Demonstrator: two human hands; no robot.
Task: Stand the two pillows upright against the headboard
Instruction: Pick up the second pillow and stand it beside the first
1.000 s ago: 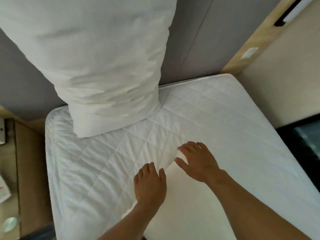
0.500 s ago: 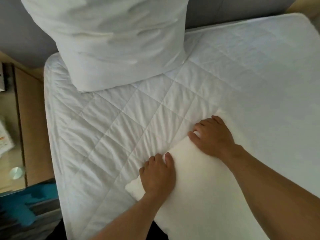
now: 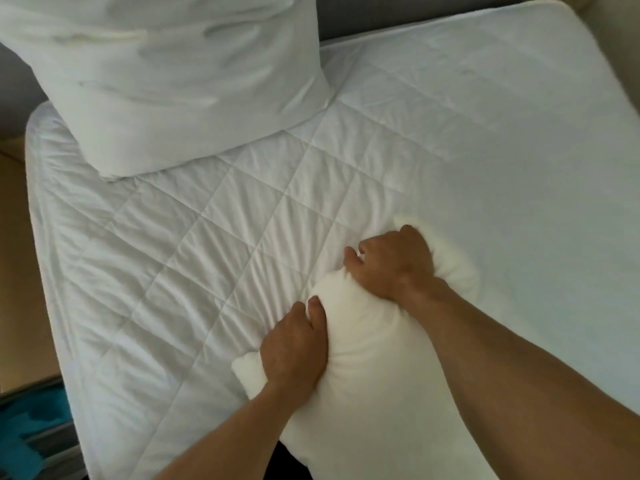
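Note:
One white pillow point(image 3: 173, 81) stands upright at the far left of the bed, leaning back on the grey headboard point(image 3: 398, 12). A second white pillow point(image 3: 374, 386) lies flat near me on the quilted mattress point(image 3: 214, 244). My left hand point(image 3: 294, 351) grips its far edge near the left corner, fingers dug into the fabric. Further right, my right hand point(image 3: 391, 265) clutches the same edge, bunching the pillow between the two hands.
A wooden bedside surface point(image 3: 20, 271) runs along the bed's left side, with something blue point(image 3: 31, 427) on the floor below it. The right half of the mattress by the headboard point(image 3: 485, 81) holds nothing.
Both hands went from lying flat on the near pillow to closing on its far edge, bunching it up. The view has tilted down toward the bed.

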